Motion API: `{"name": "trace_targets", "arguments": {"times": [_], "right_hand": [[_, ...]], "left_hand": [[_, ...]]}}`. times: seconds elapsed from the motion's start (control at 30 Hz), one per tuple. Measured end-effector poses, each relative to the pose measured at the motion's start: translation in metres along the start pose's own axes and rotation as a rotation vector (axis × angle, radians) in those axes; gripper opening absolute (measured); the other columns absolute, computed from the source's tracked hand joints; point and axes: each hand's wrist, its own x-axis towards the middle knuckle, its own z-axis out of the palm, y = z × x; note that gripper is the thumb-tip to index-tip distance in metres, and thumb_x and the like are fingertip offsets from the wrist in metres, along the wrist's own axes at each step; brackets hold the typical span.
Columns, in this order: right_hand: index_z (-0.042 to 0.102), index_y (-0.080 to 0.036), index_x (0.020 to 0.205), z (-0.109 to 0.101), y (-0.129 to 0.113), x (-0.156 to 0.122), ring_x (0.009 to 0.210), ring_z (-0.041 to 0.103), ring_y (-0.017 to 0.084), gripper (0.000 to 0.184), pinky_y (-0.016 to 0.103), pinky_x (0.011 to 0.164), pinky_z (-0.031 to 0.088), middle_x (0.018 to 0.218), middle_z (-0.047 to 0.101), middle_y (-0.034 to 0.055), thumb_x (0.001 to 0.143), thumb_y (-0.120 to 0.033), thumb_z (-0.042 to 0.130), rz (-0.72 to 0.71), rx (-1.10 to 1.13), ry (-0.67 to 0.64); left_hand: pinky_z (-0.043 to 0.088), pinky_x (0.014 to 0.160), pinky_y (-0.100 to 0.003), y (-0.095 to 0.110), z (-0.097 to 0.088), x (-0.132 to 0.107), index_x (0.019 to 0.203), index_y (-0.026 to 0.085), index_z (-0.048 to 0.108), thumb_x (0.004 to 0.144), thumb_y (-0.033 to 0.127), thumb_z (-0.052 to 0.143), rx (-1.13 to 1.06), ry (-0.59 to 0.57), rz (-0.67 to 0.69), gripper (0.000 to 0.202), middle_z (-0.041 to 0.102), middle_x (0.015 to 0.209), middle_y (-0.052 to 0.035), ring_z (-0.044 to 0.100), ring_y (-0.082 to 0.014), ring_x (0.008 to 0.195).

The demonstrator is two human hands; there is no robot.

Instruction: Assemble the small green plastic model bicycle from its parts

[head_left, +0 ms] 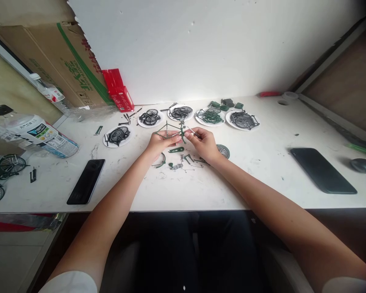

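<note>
Both hands grip a small green bicycle frame point(171, 132) above the desk point(262, 171).
Left hand point(159, 143) pinches its underside; right hand point(203, 142) closes on the front end; loose green parts point(179, 159) lie beneath.

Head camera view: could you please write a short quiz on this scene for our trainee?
1. True or false: both the left hand and the right hand hold the green model frame.
2. How many white plates of parts lie on the table?
3. Which lies nearest the mouse? A right-side black phone; B red box; C bottle.
Key: 1 true; 2 five; 3 A.
</note>
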Motion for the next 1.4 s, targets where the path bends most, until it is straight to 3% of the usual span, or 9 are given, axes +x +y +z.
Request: {"name": "trace_targets", "arguments": {"times": [0.2,0.33,0.53,0.67,0.83,0.93,1.1,1.4], "right_hand": [[0.073,-0.02,0.103,-0.005,-0.001,0.002,0.065,0.041,0.014,0.055,0.03,0.06,0.035,0.079,0.063,0.0018,0.09,-0.073,0.072,-0.015,-0.147,0.004],[0.076,-0.02,0.1,-0.017,-0.002,0.006,0.06,0.036,0.014,0.048,0.031,0.062,0.031,0.064,0.05,-0.0023,0.097,-0.067,0.066,-0.061,-0.432,-0.169],[0.079,-0.02,0.102,-0.037,-0.016,0.015,0.067,0.052,0.018,0.035,0.033,0.066,0.035,0.079,0.068,0.0061,0.099,-0.052,0.068,-0.075,-0.793,-0.199],[0.081,-0.021,0.102,-0.07,-0.029,0.028,0.072,0.061,0.023,0.041,0.035,0.066,0.039,0.084,0.073,0.0084,0.086,-0.058,0.083,0.084,-0.982,-0.314],[0.084,-0.027,0.106,-0.12,-0.034,0.04,0.084,0.07,0.029,0.056,0.037,0.068,0.049,0.106,0.078,0.0103,0.065,-0.064,0.095,0.351,-1.082,-0.553],[0.085,-0.029,0.11,-0.135,-0.03,0.042,0.083,0.072,0.03,0.066,0.038,0.067,0.052,0.109,0.08,0.0114,0.058,-0.068,0.097,0.391,-1.134,-0.616],[0.085,-0.026,0.105,-0.135,-0.022,0.044,0.083,0.073,0.03,0.062,0.038,0.067,0.053,0.108,0.081,0.0119,0.061,-0.068,0.094,0.419,-1.109,-0.624],[0.076,-0.019,0.117,-0.105,-0.005,0.042,0.087,0.071,0.028,0.069,0.035,0.067,0.049,0.108,0.079,0.015,0.08,-0.076,0.079,0.329,-1.027,-0.392]], "left_hand": [[0.06,0.087,-0.038,0.007,0.003,-0.002,0.104,0.016,0.083,0.063,0.044,0.103,0.09,0.099,0.112,0.053,0.084,0.098,-0.0118,0.081,-0.0264,0.092],[0.059,0.087,-0.037,0.007,-0.001,0.002,0.104,0.017,0.082,0.063,0.047,0.102,0.103,0.174,0.135,0.055,0.084,0.101,-0.0123,0.082,-0.0276,0.096],[0.06,0.088,-0.037,0.003,-0.009,0.007,0.108,0.017,0.081,0.063,0.047,0.101,0.125,0.309,0.169,0.057,0.084,0.099,-0.012,0.081,-0.0258,0.095],[0.061,0.089,-0.038,0.002,-0.011,0.01,0.11,0.018,0.08,0.061,0.043,0.102,0.093,0.358,0.193,0.06,0.084,0.104,-0.0114,0.08,-0.0255,0.097],[0.062,0.092,-0.041,-0.001,-0.01,0.01,0.108,0.017,0.079,0.062,0.041,0.101,0.093,0.36,0.213,0.056,0.083,0.103,-0.0119,0.08,-0.0271,0.098],[0.062,0.092,-0.041,-0.001,-0.009,0.01,0.106,0.017,0.079,0.063,0.041,0.1,0.107,0.356,0.219,0.054,0.083,0.103,-0.0118,0.08,-0.0274,0.099],[0.063,0.09,-0.04,-0.001,-0.009,0.01,0.102,0.017,0.08,0.063,0.039,0.1,0.114,0.356,0.218,0.05,0.083,0.102,-0.0116,0.08,-0.0261,0.096],[0.06,0.084,-0.036,-0.004,-0.008,0.011,0.099,0.016,0.08,0.063,0.041,0.099,0.149,0.345,0.22,0.047,0.082,0.096,-0.0108,0.079,-0.0229,0.087]]}}
